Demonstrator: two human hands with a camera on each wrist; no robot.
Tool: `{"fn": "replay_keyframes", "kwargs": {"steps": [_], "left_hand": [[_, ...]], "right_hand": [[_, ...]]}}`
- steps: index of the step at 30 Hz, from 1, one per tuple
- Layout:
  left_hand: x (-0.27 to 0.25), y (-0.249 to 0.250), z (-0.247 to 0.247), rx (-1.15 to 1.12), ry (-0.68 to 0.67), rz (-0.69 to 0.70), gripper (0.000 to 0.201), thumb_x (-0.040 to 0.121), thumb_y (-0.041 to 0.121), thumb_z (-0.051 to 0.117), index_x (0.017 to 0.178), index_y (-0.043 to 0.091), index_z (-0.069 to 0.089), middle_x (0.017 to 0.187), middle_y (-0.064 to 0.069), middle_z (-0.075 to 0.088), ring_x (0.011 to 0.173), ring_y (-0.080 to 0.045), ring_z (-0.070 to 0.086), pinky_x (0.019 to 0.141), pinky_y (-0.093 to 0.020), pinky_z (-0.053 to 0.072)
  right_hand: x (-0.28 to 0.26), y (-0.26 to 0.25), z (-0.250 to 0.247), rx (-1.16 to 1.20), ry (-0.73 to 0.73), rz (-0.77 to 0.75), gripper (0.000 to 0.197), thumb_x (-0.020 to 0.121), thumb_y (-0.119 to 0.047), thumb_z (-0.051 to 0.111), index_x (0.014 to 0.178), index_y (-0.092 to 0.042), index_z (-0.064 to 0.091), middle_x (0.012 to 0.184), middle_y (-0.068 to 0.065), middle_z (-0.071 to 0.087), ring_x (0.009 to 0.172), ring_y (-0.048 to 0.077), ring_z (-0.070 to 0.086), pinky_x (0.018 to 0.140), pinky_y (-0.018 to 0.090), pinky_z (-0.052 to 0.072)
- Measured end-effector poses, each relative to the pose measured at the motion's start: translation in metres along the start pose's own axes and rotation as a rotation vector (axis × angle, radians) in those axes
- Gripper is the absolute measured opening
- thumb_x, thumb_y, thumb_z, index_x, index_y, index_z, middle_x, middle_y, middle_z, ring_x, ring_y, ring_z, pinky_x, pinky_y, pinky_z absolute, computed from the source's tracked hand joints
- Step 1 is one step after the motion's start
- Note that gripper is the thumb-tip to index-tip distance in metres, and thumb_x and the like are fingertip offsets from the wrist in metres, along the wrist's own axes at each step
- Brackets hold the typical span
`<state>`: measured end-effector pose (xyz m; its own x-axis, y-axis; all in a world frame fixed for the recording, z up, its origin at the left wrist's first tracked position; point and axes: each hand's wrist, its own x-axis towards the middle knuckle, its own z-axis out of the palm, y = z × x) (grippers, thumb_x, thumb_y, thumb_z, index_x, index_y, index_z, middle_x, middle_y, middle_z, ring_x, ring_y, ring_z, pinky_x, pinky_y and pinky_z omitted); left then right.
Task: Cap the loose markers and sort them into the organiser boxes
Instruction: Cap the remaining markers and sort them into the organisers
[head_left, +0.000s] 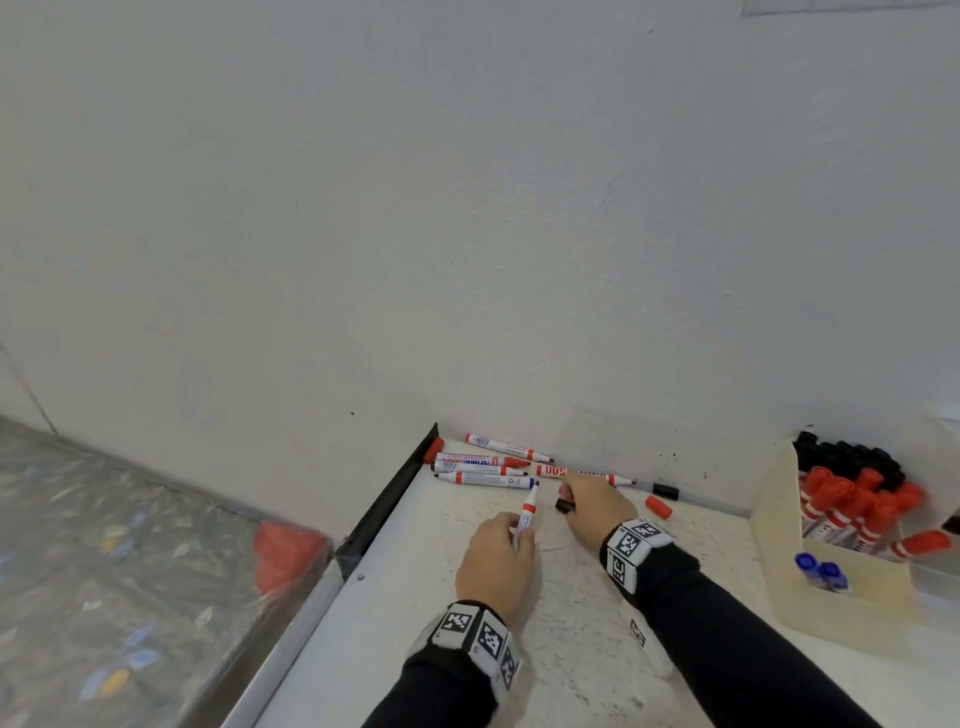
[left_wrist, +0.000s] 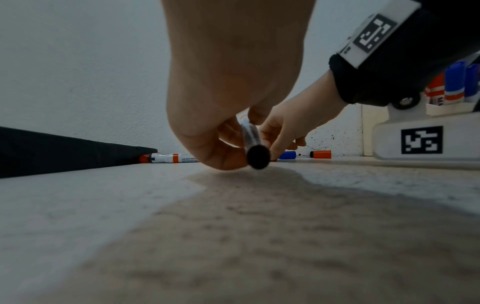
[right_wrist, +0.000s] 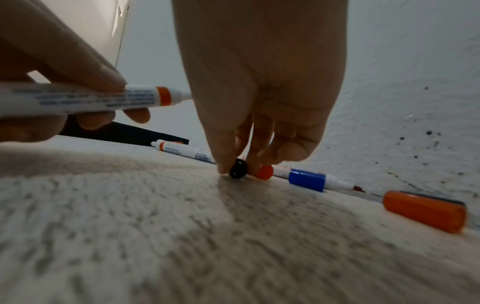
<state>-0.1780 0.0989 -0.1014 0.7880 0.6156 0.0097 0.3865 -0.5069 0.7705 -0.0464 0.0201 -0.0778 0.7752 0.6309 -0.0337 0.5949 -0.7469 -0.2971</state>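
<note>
My left hand (head_left: 511, 535) grips an uncapped white marker (head_left: 525, 517) with an orange band, tip pointing toward the wall; its dark rear end (left_wrist: 257, 156) faces the left wrist camera. Just to its right, my right hand (head_left: 571, 500) reaches down and pinches a black cap (right_wrist: 237, 169) that rests on the table. Several loose markers (head_left: 483, 467) lie along the wall. An orange cap (right_wrist: 424, 214), a blue cap (right_wrist: 306, 181) and another black cap (head_left: 665, 491) lie to the right of my right hand.
The organiser box (head_left: 779, 519) stands at the right with red-capped markers (head_left: 857, 509), black-capped ones (head_left: 852, 457) and blue-capped ones (head_left: 821, 569). A black strip (head_left: 384, 504) borders the table's left edge (head_left: 311, 623). The wall is close behind. A red object (head_left: 285, 556) lies on the floor.
</note>
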Motion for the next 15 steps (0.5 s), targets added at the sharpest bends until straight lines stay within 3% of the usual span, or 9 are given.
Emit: {"fn": "replay_keyframes", "kwargs": {"steps": [3, 6, 8, 12, 15], "left_hand": [[0.001, -0.001, -0.001, 0.056, 0.017, 0.044, 0.033, 0.096, 0.032, 0.042, 0.126, 0.021, 0.051, 0.114, -0.001, 0.054, 0.098, -0.014, 0.053, 0.087, -0.027, 0.046], [0.0, -0.002, -0.002, 0.148, 0.024, 0.062, 0.032, 0.096, 0.033, 0.041, 0.127, 0.027, 0.051, 0.115, 0.003, 0.054, 0.103, -0.014, 0.053, 0.089, -0.03, 0.046], [0.0, -0.002, -0.001, 0.185, 0.019, 0.075, 0.032, 0.097, 0.032, 0.041, 0.126, 0.029, 0.051, 0.114, 0.003, 0.055, 0.104, -0.014, 0.052, 0.088, -0.03, 0.045], [0.0, -0.002, 0.001, 0.199, -0.01, 0.129, 0.03, 0.097, 0.03, 0.043, 0.125, 0.03, 0.054, 0.109, 0.003, 0.056, 0.1, -0.015, 0.053, 0.086, -0.03, 0.045], [0.001, -0.004, 0.003, 0.214, -0.044, 0.139, 0.03, 0.097, 0.03, 0.042, 0.124, 0.032, 0.054, 0.107, 0.004, 0.057, 0.098, -0.015, 0.053, 0.088, -0.031, 0.047]], "right_hand": [[-0.005, 0.011, -0.006, 0.188, 0.102, 0.008, 0.012, 0.09, -0.014, 0.051, 0.101, -0.019, 0.053, 0.104, 0.0, 0.054, 0.092, 0.015, 0.053, 0.08, 0.024, 0.045], [-0.015, 0.02, -0.018, 0.392, 0.124, -0.105, 0.016, 0.089, -0.006, 0.052, 0.096, -0.021, 0.053, 0.095, -0.005, 0.049, 0.082, 0.004, 0.046, 0.072, 0.008, 0.035], [-0.024, 0.023, -0.022, 0.456, 0.094, -0.154, 0.02, 0.088, -0.002, 0.054, 0.094, -0.022, 0.055, 0.092, -0.008, 0.048, 0.079, -0.003, 0.045, 0.066, 0.003, 0.035], [-0.037, 0.027, -0.019, 0.402, 0.042, -0.205, 0.026, 0.087, -0.003, 0.055, 0.089, -0.028, 0.058, 0.095, -0.007, 0.054, 0.082, -0.006, 0.048, 0.068, 0.002, 0.035], [-0.043, 0.03, -0.017, 0.428, 0.081, -0.191, 0.024, 0.088, -0.002, 0.055, 0.094, -0.025, 0.061, 0.094, -0.008, 0.055, 0.083, -0.004, 0.05, 0.071, 0.003, 0.037]]}}
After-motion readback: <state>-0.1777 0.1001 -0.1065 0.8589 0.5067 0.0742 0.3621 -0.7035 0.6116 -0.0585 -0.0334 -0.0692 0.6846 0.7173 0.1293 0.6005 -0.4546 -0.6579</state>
